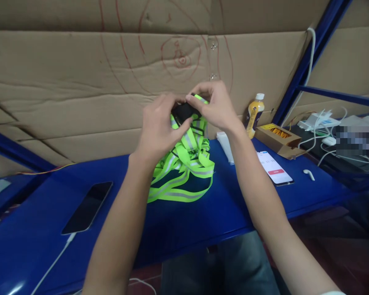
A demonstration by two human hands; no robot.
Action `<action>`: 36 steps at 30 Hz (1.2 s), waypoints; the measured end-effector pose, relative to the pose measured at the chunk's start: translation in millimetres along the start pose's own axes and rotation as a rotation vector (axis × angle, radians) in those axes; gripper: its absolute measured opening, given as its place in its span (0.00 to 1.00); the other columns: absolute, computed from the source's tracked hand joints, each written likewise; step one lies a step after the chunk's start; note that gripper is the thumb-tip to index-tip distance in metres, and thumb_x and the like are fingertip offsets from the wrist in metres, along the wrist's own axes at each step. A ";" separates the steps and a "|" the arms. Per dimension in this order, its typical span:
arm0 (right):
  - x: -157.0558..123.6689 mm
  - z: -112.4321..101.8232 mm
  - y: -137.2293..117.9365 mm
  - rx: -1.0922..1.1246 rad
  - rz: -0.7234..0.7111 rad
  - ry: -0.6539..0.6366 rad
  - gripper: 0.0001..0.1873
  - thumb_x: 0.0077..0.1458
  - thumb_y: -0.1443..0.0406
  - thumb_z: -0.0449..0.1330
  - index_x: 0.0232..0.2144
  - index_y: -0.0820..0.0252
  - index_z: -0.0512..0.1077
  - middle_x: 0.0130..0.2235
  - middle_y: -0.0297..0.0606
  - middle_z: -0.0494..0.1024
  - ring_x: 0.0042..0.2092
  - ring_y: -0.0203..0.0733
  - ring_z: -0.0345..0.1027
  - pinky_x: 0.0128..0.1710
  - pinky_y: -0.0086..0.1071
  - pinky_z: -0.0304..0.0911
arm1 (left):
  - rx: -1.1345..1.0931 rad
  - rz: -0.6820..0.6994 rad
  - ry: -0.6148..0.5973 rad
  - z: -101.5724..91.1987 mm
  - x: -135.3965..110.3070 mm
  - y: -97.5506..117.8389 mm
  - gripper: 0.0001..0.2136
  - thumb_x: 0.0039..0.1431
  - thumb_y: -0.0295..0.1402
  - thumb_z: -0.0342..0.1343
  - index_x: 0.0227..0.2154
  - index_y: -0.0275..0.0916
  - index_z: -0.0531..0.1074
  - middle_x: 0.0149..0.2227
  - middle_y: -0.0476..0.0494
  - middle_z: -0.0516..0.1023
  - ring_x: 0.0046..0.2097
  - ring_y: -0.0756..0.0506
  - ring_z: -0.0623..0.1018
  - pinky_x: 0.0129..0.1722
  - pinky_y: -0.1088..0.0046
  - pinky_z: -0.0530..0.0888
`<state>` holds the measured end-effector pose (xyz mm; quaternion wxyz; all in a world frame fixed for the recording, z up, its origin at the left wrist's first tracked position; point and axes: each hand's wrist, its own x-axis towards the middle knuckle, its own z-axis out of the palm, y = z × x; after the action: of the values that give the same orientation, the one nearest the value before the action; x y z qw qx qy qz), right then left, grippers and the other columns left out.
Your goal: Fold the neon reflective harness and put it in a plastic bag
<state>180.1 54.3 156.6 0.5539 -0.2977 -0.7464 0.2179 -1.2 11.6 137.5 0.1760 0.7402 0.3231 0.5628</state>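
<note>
A heap of neon yellow-green reflective straps (184, 176) with silver stripes lies on the blue table (203, 229), its upper part lifted between both hands. At the top of the straps is a black band (184, 112) of fabric or elastic. My left hand (160, 123) is closed on the left side of that band, thumb toward me and fingers behind. With thumb and bent index finger, my right hand (215, 104) pinches the band's upper right end, where a bit of neon strap shows. Most fingertips of both hands are hidden behind the band.
On the left lies a dark phone (88, 207) with a white cable. To the right are a white packet (225, 147), a lit phone (275, 169), a white earbud (309, 175), a yellow bottle (254, 116) and an open cardboard box (279, 139). A cardboard wall (64, 82) stands behind.
</note>
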 end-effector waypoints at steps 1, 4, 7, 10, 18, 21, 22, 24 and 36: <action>0.1 2.1 -0.3 -0.020 -0.001 0.003 0.17 0.55 0.50 0.73 0.29 0.52 0.75 0.37 0.40 0.84 0.50 0.54 0.77 0.53 0.45 0.76 | -0.044 -0.036 0.023 0.1 -0.1 -0.3 0.15 0.50 0.25 0.73 0.37 0.45 0.75 0.48 0.41 0.80 0.66 0.32 0.73 0.66 0.58 0.70; -2.0 6.0 -4.3 -0.109 0.003 -0.002 0.15 0.55 0.53 0.73 0.28 0.52 0.74 0.36 0.41 0.83 0.51 0.55 0.76 0.55 0.46 0.76 | -0.163 -0.128 0.056 0.0 0.3 -3.3 0.15 0.48 0.19 0.70 0.34 0.44 0.73 0.42 0.42 0.79 0.65 0.32 0.75 0.63 0.59 0.73; -4.4 7.5 -7.9 -0.211 0.010 -0.015 0.11 0.54 0.58 0.72 0.28 0.52 0.74 0.34 0.42 0.82 0.51 0.55 0.75 0.54 0.45 0.75 | -0.199 -0.155 0.057 -2.2 1.4 -9.0 0.16 0.47 0.17 0.68 0.33 0.43 0.73 0.40 0.43 0.79 0.62 0.33 0.78 0.61 0.61 0.74; -4.9 8.4 -8.5 -0.282 0.005 -0.029 0.10 0.55 0.58 0.71 0.29 0.53 0.74 0.31 0.41 0.79 0.49 0.54 0.74 0.49 0.43 0.74 | -0.078 -0.074 0.005 -5.3 2.0 -12.8 0.15 0.47 0.20 0.69 0.34 0.44 0.74 0.39 0.44 0.79 0.59 0.33 0.79 0.60 0.60 0.74; -5.8 5.0 -7.2 -0.403 0.044 -0.166 0.14 0.58 0.62 0.71 0.25 0.56 0.71 0.26 0.36 0.73 0.37 0.45 0.70 0.37 0.39 0.67 | 0.524 0.163 -0.102 -2.4 -4.8 -27.9 0.10 0.57 0.31 0.65 0.40 0.44 0.71 0.39 0.44 0.81 0.48 0.36 0.83 0.54 0.57 0.77; -7.5 -5.7 -3.1 -0.367 0.046 -0.239 0.16 0.55 0.62 0.74 0.25 0.56 0.71 0.26 0.34 0.72 0.35 0.44 0.70 0.36 0.38 0.67 | 0.540 0.187 -0.139 0.6 -6.2 -33.6 0.10 0.59 0.34 0.65 0.42 0.44 0.72 0.39 0.43 0.82 0.45 0.36 0.83 0.51 0.57 0.78; -7.7 -9.9 -2.3 -0.338 0.043 -0.237 0.15 0.55 0.61 0.74 0.26 0.56 0.72 0.26 0.34 0.74 0.35 0.44 0.70 0.36 0.38 0.67 | 0.513 0.194 -0.137 0.6 -5.5 -33.2 0.11 0.60 0.35 0.65 0.44 0.44 0.72 0.41 0.43 0.82 0.46 0.36 0.83 0.51 0.58 0.77; -7.7 -17.6 -3.0 -0.271 0.021 -0.196 0.13 0.56 0.59 0.74 0.29 0.56 0.75 0.30 0.36 0.78 0.37 0.46 0.73 0.36 0.38 0.69 | 0.429 0.201 -0.118 -1.9 -2.5 -28.9 0.13 0.63 0.37 0.64 0.48 0.44 0.72 0.47 0.41 0.82 0.49 0.37 0.82 0.52 0.59 0.77; -2.9 -7.5 -4.4 -0.315 -0.033 -0.045 0.17 0.58 0.49 0.72 0.31 0.53 0.76 0.36 0.40 0.84 0.43 0.52 0.77 0.40 0.41 0.74 | 0.500 0.154 -0.113 -12.9 1.5 -3.7 0.14 0.64 0.37 0.65 0.50 0.45 0.74 0.50 0.42 0.83 0.56 0.33 0.81 0.59 0.55 0.74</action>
<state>187.0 49.1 159.6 0.4871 -0.3636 -0.7883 0.0953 -14.2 13.9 140.1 -0.0377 0.8134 0.3846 0.4348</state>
